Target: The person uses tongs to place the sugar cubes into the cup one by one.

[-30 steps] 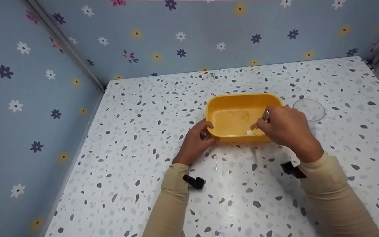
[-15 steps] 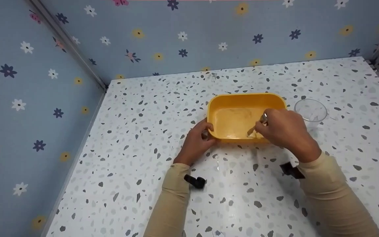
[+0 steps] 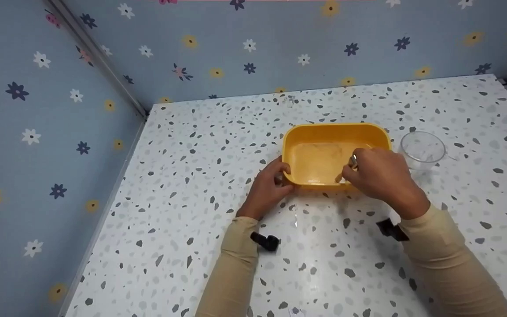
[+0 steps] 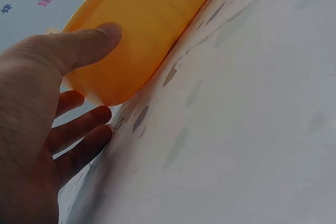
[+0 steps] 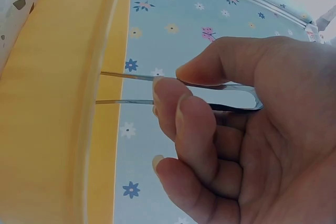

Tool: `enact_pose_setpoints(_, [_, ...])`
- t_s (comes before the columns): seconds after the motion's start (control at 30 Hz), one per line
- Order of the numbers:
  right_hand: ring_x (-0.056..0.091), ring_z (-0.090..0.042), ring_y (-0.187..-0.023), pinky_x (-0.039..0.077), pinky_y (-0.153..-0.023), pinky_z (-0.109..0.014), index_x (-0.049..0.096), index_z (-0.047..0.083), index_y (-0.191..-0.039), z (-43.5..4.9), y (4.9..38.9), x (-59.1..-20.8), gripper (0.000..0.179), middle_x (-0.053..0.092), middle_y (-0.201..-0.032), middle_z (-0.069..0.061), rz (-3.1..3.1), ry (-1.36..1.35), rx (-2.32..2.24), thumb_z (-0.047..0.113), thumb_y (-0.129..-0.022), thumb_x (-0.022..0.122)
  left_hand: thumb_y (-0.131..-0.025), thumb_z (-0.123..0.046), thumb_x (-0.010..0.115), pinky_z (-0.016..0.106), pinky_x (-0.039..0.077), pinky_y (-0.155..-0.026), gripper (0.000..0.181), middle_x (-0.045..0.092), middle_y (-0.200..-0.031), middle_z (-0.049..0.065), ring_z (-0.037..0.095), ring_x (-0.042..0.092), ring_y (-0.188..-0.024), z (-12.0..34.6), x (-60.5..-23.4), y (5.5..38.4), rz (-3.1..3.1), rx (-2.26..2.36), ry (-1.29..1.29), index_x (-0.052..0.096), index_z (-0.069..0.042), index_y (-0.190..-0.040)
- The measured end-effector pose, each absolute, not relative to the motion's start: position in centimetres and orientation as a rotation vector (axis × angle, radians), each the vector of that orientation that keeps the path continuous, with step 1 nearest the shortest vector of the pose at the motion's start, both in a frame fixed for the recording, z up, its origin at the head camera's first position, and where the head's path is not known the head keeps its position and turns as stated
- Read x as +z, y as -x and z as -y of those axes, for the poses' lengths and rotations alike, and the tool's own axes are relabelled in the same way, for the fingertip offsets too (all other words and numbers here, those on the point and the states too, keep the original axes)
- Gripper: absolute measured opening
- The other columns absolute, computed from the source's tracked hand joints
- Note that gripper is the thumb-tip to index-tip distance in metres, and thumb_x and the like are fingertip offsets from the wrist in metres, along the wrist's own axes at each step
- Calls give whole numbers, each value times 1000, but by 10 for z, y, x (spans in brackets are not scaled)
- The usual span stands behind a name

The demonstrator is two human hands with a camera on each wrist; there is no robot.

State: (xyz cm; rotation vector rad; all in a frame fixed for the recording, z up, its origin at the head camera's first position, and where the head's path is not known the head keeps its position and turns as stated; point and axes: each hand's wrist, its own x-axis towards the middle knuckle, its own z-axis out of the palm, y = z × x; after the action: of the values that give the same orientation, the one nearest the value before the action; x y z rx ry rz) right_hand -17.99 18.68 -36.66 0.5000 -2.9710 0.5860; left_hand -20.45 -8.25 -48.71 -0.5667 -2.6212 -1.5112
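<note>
A yellow rectangular tub [image 3: 313, 156] stands on the speckled table. My left hand [image 3: 266, 189] holds its near left corner; in the left wrist view the thumb [image 4: 89, 48] presses on the outer wall and the other fingers are bent behind the corner. Metal tweezers [image 5: 226, 97] are pinched in my right hand [image 3: 385, 178], above the tub's near right part. Their two arms stand apart in the right wrist view, and the tub's wall hides the tips there. From the head, the tips point down by the near inner wall, beside a small whitish piece [image 3: 343, 180], partly hidden.
A clear round glass bowl [image 3: 420, 160] stands just right of the tub, behind my right hand. Flower-patterned panels [image 3: 280, 48] rise behind and to the left of the table. A small clear scrap [image 3: 295, 312] lies at the front edge of view.
The tweezers' tips have moved down toward the near inner wall, to the whitish piece, which showed plainly before. My left hand keeps its hold on the tub. The head view has shifted slightly.
</note>
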Motion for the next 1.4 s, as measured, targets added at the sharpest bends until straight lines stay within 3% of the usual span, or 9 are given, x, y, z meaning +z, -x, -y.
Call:
enact_pose_setpoints(0.13, [46,-17,-49,34,-43,-32,73,4,-87,-187,180,-367,19,62,-66,0,2962,-504,577,19,-87,61,-83,-13,80,29,49,-76,32,54,-142,2,22,58,-89,82,-488,206,2617,-1509,572,54,-23,-98])
enact_pose_setpoints(0.37, [47,-17,-51,35,-43,-33,73,5,-85,-187,181,-370,18,64,-69,-1,2920,-525,553,18,-86,61,-84,-16,81,29,50,-75,32,58,-110,-6,19,59,-87,81,-488,209,2599,-1517,590,54,-22,-101])
enact_pose_setpoints(0.77, [47,-17,-49,35,-43,-32,70,4,-84,-192,182,-366,17,65,-69,-3,2917,-467,619,17,-87,59,-85,-15,79,32,50,-80,31,62,-117,-2,21,58,-94,82,-490,209,2616,-1517,552,56,-25,-104])
enact_pose_setpoints(1.03, [48,-19,-51,35,-45,-33,68,6,-80,-196,184,-362,18,60,-65,-3,2894,-433,598,19,-88,59,-85,-23,81,34,51,-83,33,62,-108,-9,16,60,-95,81,-492,212,2604,-1539,571,60,-21,-110])
enact_pose_setpoints(1.17, [47,-20,-53,35,-46,-33,67,6,-78,-199,184,-359,18,57,-63,-3,2882,-408,606,19,-88,59,-85,-25,81,33,50,-81,35,64,-105,-6,16,60,-94,81,-492,212,2607,-1551,571,61,-18,-113])
enact_pose_setpoints(1.4, [47,-19,-52,34,-45,-33,72,8,-81,-207,182,-353,19,59,-64,-2,2894,-348,643,18,-88,58,-86,-27,81,32,48,-77,37,63,-105,-7,18,58,-91,79,-492,215,2615,-1499,601,60,-25,-115])
